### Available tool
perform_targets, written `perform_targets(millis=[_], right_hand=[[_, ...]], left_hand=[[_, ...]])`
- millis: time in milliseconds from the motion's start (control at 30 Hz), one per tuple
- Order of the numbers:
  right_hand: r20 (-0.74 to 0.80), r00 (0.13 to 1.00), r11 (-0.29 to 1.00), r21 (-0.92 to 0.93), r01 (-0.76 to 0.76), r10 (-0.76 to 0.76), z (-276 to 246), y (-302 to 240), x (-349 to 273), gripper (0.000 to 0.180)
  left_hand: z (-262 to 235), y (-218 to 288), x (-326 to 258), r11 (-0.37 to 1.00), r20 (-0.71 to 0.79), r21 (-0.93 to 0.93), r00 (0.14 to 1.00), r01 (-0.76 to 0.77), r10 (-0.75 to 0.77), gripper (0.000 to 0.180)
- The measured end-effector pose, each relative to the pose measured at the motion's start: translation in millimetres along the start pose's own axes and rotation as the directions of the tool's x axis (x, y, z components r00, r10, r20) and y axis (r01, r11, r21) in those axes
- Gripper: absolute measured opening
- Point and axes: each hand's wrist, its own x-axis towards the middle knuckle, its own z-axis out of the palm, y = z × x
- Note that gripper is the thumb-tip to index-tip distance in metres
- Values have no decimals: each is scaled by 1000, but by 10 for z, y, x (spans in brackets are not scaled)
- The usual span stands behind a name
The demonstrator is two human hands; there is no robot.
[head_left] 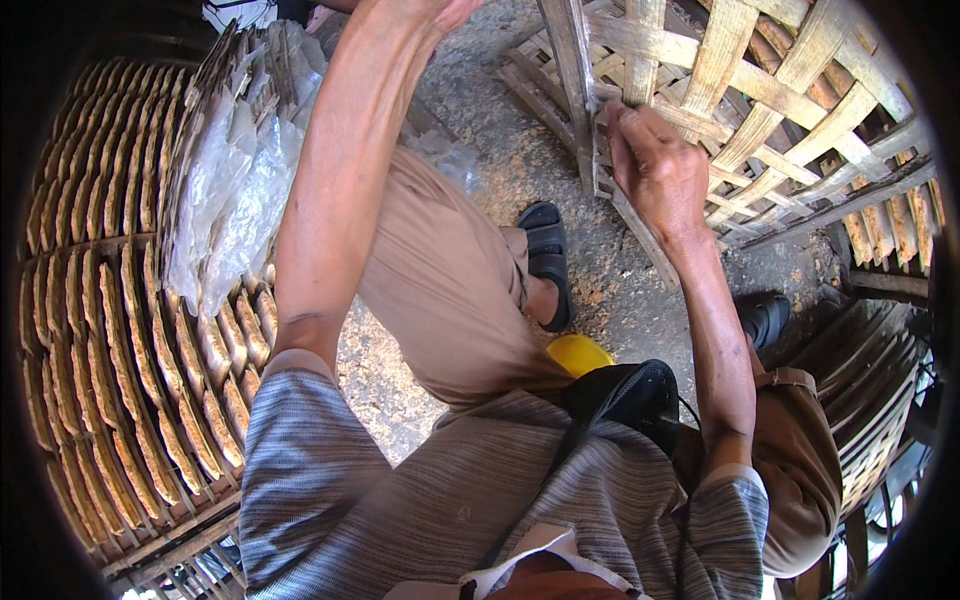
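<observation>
My right hand (657,165) is closed on the near left part of a woven bamboo tray (730,75), which is tilted up at the upper right. Flat strips cross in a lattice on it, inside a wooden frame. My left arm reaches up to the top edge of the picture, where only part of my left hand (447,14) shows; its fingers are cut off, and what they touch is hidden. Beside that arm, on the left, a stack of thin trays with crumpled clear plastic sheets (245,190) leans on edge.
Racks on the left hold rows of long brown slabs (125,370) with pale edges. More slabs (890,230) show at the far right, above stacked bamboo trays (865,390). Crumbs litter the concrete floor (490,110). A yellow round object (578,354) lies between my sandalled feet.
</observation>
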Motion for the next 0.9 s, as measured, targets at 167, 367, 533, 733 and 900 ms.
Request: perform_targets(millis=[167, 367, 533, 733, 900], right_hand=[[-12, 993, 984, 134, -117, 119, 22, 168, -89, 10], [-113, 993, 990, 138, -6, 21, 55, 115, 40, 9], [-34, 999, 999, 33, 29, -28, 117, 177, -148, 7], [-203, 979, 985, 169, 23, 12, 152, 106, -36, 8], [98, 993, 993, 99, -68, 58, 14, 171, -81, 13]], left_hand=[[66, -10, 16, 1000, -5, -7, 1000, 6, -6, 53], [101, 46, -10, 990, 56, -138, 998, 37, -29, 55], [0, -14, -25, 988, 62, -139, 995, -69, 78, 53], [69, -34, 8, 1000, -83, 10, 996, 14, -13, 54], [232, 30, -16, 997, -96, 66, 995, 40, -33, 57]])
